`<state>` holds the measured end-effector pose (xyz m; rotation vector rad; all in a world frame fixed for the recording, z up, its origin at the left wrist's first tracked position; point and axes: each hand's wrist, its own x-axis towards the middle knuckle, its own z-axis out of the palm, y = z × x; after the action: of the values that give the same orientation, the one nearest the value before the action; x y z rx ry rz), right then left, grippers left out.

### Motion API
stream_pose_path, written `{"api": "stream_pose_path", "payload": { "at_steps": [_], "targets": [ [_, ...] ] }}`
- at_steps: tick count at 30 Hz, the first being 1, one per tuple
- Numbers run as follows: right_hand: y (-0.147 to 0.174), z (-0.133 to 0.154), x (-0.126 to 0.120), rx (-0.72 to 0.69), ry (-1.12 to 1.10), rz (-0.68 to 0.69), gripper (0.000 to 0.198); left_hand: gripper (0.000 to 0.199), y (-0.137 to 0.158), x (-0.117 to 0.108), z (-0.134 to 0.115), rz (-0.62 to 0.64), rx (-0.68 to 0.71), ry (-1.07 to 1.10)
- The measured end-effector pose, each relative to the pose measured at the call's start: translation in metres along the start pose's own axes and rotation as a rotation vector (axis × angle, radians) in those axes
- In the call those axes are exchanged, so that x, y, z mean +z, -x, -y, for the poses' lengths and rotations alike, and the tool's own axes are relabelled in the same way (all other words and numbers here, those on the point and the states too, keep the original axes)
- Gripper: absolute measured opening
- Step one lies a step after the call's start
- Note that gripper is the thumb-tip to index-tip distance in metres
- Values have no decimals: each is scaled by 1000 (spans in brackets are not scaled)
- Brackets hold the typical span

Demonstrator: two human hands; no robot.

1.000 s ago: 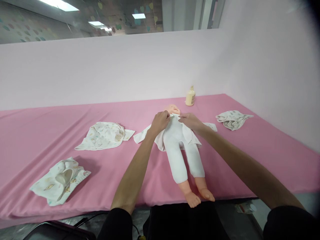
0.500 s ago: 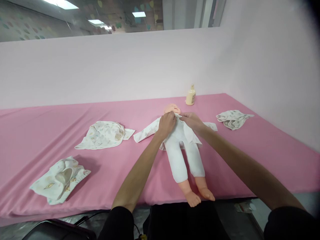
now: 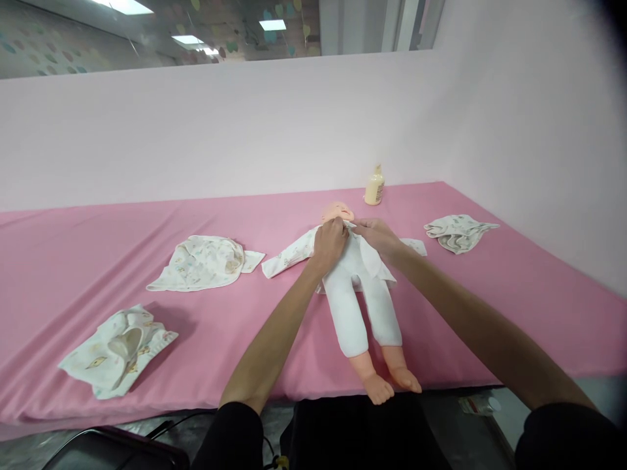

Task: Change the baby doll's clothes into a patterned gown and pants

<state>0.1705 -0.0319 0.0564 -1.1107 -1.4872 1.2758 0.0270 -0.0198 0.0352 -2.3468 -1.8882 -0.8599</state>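
On its back lies a baby doll (image 3: 347, 320) with a white cloth body, its head away from me and its bare feet near the front edge. A white printed baby shirt (image 3: 292, 253) is on its upper body, sleeves spread to both sides and the front parted over the belly. My left hand (image 3: 331, 241) is closed on the shirt at the doll's neck and chest. Just across from it, my right hand (image 3: 376, 236) pinches the shirt's other edge near the collar. The fingertips of both hands are partly hidden.
The pink-covered table (image 3: 235, 346) meets a white wall behind and at right. A pump bottle (image 3: 375, 187) stands at the back. Folded printed cloths lie around: a white garment (image 3: 203, 263) and a crumpled garment (image 3: 120, 352) at left, a small cloth (image 3: 459, 233) at right.
My left hand has shifted very slightly to the right at the doll's neck. My right hand and the doll look almost unmoved.
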Motion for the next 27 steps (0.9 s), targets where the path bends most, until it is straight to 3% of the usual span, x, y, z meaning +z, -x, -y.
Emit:
{"api": "stream_pose_path", "payload": {
  "at_steps": [7,12,17,27],
  "targets": [
    [-2,-6,0,-162,272,-44,34,17,-1,3,2,-50,-23,78],
    [-10,-6,-2,-105,131,-127,31,16,-1,4,1,-46,-38,101],
    [-22,-8,-4,12,-72,-129,12,14,-2,7,2,-46,-44,100],
    [-31,-30,1,-78,-89,-129,15,14,-2,9,4,-97,-99,333]
  ]
}}
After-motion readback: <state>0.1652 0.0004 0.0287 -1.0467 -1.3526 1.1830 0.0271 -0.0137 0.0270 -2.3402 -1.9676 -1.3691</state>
